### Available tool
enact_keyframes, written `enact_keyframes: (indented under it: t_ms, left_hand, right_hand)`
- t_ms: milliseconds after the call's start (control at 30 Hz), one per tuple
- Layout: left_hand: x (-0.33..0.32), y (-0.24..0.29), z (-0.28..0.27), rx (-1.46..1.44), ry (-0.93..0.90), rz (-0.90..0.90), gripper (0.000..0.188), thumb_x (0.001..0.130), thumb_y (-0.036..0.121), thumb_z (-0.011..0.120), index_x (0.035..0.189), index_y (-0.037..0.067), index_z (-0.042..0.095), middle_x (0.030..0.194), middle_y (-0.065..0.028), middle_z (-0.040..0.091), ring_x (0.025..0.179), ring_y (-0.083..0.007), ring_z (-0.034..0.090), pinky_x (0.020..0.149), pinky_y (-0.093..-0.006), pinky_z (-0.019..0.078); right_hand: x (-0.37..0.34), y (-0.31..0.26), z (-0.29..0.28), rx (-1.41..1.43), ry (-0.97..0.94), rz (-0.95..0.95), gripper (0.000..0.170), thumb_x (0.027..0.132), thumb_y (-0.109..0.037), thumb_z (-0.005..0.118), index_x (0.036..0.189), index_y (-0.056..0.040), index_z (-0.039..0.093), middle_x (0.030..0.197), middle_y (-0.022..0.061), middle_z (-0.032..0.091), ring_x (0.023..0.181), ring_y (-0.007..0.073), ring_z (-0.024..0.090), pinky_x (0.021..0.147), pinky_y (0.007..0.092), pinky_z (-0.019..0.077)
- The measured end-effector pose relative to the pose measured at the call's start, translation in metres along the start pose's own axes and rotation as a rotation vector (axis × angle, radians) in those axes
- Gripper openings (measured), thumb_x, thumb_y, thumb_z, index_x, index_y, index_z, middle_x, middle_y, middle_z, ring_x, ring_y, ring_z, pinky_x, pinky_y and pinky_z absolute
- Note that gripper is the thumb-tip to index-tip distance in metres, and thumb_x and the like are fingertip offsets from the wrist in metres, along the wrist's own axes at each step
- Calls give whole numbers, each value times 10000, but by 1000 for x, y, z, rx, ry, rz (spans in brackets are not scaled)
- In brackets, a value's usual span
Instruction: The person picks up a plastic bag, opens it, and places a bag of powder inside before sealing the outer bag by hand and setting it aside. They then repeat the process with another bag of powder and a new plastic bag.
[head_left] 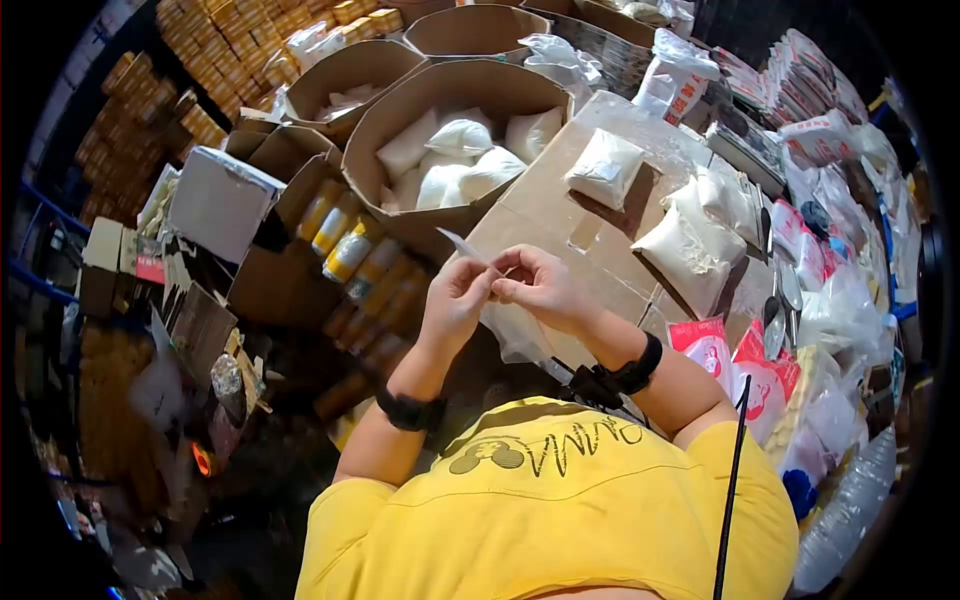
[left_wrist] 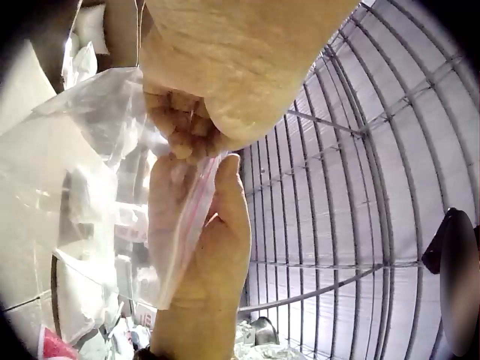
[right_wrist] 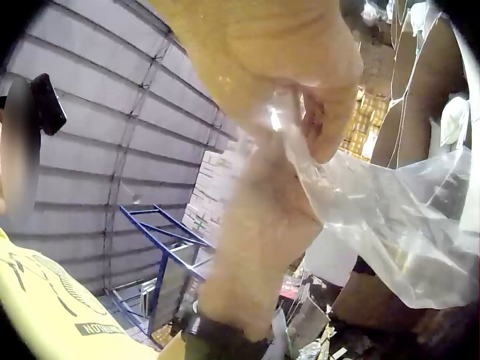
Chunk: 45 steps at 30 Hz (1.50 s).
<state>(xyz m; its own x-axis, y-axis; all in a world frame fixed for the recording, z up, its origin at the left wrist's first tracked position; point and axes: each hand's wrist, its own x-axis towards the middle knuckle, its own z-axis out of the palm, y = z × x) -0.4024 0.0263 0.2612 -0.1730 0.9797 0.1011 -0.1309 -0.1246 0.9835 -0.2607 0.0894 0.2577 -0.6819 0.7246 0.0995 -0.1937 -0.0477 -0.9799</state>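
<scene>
Nearest is the person's yellow shirt (head_left: pixel 560 520), and just beyond it the left hand (head_left: pixel 456 302) and right hand (head_left: pixel 545 288) meet, fingers curled in with little gap, both pinching a clear plastic bag (head_left: pixel 518 336) at its striped edge (left_wrist: pixel 187 229). The step looks like working the bag's mouth; to do it well, I would pinch one layer of film in each hand close beside the stripe and part them evenly, as a hard tug could tear such thin plastic. The striped edge lies slantwise, one end poking out past the left hand, away from the shirt; the body hangs down below the hands, loose and creased, so its long axis is hard to tell. Farther out, filled white bags (head_left: pixel 605 168) lie on the cardboard tabletop (head_left: pixel 535 205), beside a big cardboard drum (head_left: pixel 450 88) with more white bags inside, and beyond stand stacked yellow boxes (head_left: pixel 225 50).
</scene>
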Motion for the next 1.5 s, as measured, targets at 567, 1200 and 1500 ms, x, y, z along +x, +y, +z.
enact_keyframes:
  t_ms: [567,1200,1500]
  left_hand:
    - [51,-60,0,15,-444,-208,231,898,116,500,693,25,443,610,-11,483,551,-73,463,500,-227,401]
    - [132,-122,41,666,-303,-107,126,740,-36,486,782,0,599,698,-105,556,665,-168,542,611,-262,414]
    - [137,-112,47,812,-214,-122,53,813,35,582,789,-7,561,655,24,497,588,-38,415,539,-182,349]
  right_hand:
    - [-8,15,-12,-611,360,178,127,763,-125,474,744,-6,514,698,162,598,671,318,590,621,381,457]
    - [-103,180,-262,647,1226,379,360,820,-347,605,951,-21,528,796,95,565,686,208,560,657,335,480]
    - [-92,180,-359,1183,1716,-49,484,848,-452,469,1217,-138,458,1220,28,494,1139,235,426,968,407,305]
